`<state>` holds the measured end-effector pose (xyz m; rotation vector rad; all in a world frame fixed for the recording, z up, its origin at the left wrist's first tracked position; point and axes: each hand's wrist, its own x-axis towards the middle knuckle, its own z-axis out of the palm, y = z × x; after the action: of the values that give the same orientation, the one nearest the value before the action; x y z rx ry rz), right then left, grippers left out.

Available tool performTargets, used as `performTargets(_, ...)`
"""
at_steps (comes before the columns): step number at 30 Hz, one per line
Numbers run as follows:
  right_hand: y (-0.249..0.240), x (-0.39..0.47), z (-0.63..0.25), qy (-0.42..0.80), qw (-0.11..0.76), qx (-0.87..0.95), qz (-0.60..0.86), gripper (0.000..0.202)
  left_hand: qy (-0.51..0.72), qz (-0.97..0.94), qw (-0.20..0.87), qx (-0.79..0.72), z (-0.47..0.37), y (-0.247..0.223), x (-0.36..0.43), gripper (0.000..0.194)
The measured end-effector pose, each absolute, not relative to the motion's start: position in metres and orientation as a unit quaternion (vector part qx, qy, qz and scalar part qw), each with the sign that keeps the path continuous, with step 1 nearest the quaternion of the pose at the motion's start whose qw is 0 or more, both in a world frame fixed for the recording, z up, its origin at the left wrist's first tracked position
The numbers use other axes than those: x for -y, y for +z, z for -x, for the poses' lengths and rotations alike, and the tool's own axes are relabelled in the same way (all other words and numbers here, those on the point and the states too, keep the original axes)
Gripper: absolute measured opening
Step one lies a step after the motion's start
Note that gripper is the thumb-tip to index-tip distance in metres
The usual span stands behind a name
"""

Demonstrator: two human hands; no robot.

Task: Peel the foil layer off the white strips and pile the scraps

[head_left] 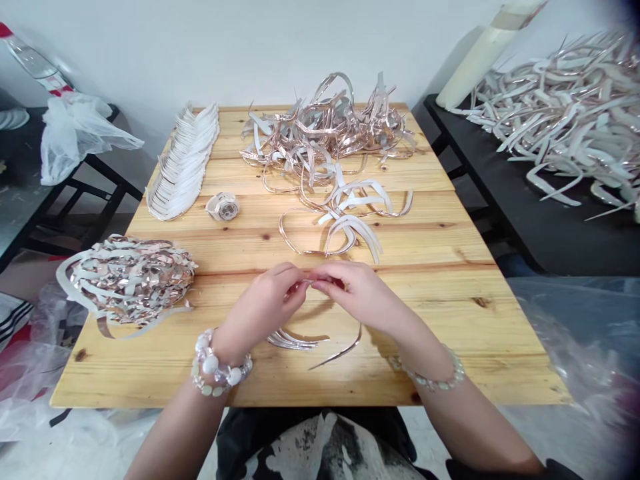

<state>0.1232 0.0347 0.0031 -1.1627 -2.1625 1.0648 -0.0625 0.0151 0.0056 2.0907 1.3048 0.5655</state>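
Both hands meet fingertip to fingertip above the middle of the wooden table [440,313]. My left hand [263,307] is closed in a pinch, and so is my right hand [363,293]. Between them is a thin shiny strip, mostly hidden by the fingers. Below the left hand, a bundle of narrow silvery-pink strips [295,342] curves out over the wood. One curved strip end [345,353] hangs beneath the right hand. Just beyond the fingers lie loose curved white and rose-gold strips [353,233].
A tangled pile of strips [330,127] covers the far side. At left are a neat row of white strips [185,160], a small roll [223,207] and a wound bundle [133,280]. More strips [565,120] heap on the black table at right. A plastic bag [75,133] sits far left.
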Motion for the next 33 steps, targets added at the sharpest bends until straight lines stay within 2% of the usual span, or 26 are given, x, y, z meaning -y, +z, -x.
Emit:
performTargets(7, 0.001, -0.032, -0.122, 0.312, 0.152, 0.856, 0.383, 0.021, 0.070, -0.826, 0.210, -0.519, 0.053, 0.008, -0.010, 0.015)
performTargets(16, 0.005, -0.032, -0.125, 0.331, 0.147, 0.855, 0.371, 0.021, 0.084, -0.824, 0.100, -0.551, 0.042, 0.001, 0.000, 0.020)
performTargets(20, 0.004, -0.032, -0.130, 0.329, 0.149, 0.862, 0.355, 0.024, 0.094, -0.840, 0.127, -0.519, 0.043, 0.002, -0.001, 0.026)
performTargets(24, 0.005, -0.034, -0.135, 0.326, 0.144, 0.858, 0.369, 0.024, 0.101, -0.846, 0.189, -0.489, 0.046, 0.007, -0.004, 0.016)
performTargets(27, 0.006, -0.034, -0.135, 0.325, 0.133, 0.861, 0.368, 0.024, 0.086, -0.850, 0.201, -0.479, 0.046, 0.007, -0.007, 0.018)
performTargets(30, 0.007, -0.033, -0.135, 0.306, 0.114, 0.871, 0.367, 0.025, 0.071, -0.867, 0.189, -0.456, 0.045, 0.004, -0.008, 0.019)
performTargets(33, 0.007, -0.034, -0.136, 0.302, 0.113, 0.875, 0.362, 0.027, 0.080, -0.872, 0.133, -0.463, 0.045, 0.000, -0.007, 0.022)
